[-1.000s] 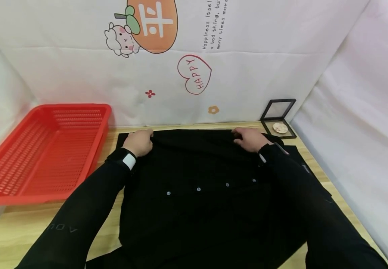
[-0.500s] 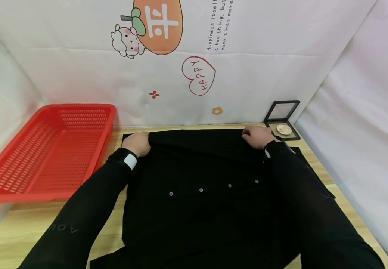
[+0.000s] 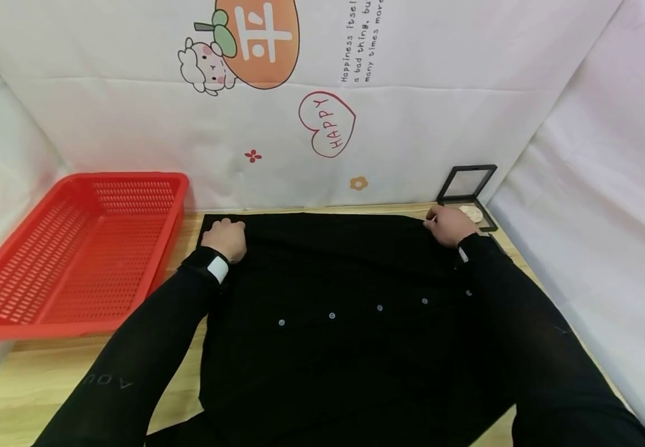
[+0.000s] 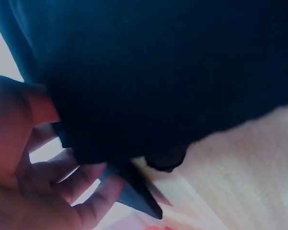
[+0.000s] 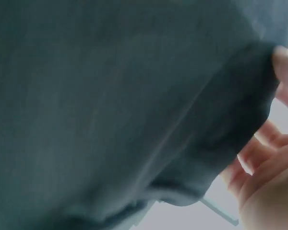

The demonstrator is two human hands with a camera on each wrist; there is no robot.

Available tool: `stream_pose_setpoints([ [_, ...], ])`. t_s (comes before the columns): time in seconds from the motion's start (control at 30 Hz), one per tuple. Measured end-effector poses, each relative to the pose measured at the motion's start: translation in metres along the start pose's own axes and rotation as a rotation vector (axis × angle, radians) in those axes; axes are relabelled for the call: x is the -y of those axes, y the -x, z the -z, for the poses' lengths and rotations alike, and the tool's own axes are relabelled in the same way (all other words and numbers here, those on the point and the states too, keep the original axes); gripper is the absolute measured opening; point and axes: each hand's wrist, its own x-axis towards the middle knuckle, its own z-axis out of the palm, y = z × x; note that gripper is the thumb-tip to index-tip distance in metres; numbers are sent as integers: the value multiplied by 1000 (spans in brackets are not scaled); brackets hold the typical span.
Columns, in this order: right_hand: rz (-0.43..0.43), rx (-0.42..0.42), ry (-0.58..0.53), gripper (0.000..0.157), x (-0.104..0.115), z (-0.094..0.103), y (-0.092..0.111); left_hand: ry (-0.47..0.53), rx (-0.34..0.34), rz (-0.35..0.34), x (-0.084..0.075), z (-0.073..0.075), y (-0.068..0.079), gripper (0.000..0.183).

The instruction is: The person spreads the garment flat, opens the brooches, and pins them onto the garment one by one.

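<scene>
A black button-up shirt (image 3: 333,360) lies spread over the table, a row of small pale buttons running across it. My left hand (image 3: 225,239) grips its far left corner. In the left wrist view, the fingers (image 4: 93,196) curl around the dark edge of the cloth. At the far right part of the shirt, my right hand (image 3: 449,225) pinches the edge. The right wrist view shows the shirt's fabric (image 5: 110,105) hanging in loose folds, its border between the thumb and fingers (image 5: 254,153). My right forearm covers the shirt's right side.
A red plastic basket (image 3: 157,248) stands at the left on the wooden table (image 3: 48,372). Just beyond my right hand is a small black-framed case (image 3: 473,167) standing open, with a round pale piece (image 3: 471,213) in it. White printed cloth (image 3: 411,124) walls the back.
My right hand has moved to the right along the shirt's far edge, pulling that edge straighter, and another button shows by the right sleeve. My left hand stays near the left corner.
</scene>
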Motion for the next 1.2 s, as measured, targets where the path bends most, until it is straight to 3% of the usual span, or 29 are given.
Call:
stream_pose_setpoints([
  [0.17, -88, -37, 4, 25, 4, -3, 1, -16, -23, 15, -4, -3, 1, 45],
  [0.3, -139, -138, 82, 17, 7, -9, 2, -83, -30, -1, -12, -6, 5, 48],
  [0.43, -107, -208, 183, 13, 27, -12, 5, -144, -64, -15, -29, -6, 12, 52],
  [0.5, -80, -140, 185, 23, 42, -15, 8, -144, -57, -60, -39, -6, 15, 57],
  [0.57, -79, 7, 142, 43, 54, -20, 12, -129, 4, -122, -47, -7, 18, 63],
  [0.63, -127, 155, 60, 66, 62, -26, 16, -111, 127, -156, -54, -9, 20, 70],
  [0.7, -193, 255, -12, 79, 64, -32, 18, -91, 253, -144, -58, -10, 22, 77],
  [0.8, -266, 287, -84, 91, 61, -38, 20, -80, 352, -71, -58, -11, 24, 85],
  [0.93, -294, 301, -119, 104, 56, -37, 19, -79, 372, -33, -57, -10, 25, 90],
  [1.03, -265, 253, -80, 99, 51, -30, 16, -67, 388, -32, -57, -7, 27, 91],
  [1.2, -208, -47, 101, 52, 32, -13, 2, -58, 402, -37, -58, -3, 29, 90],
])
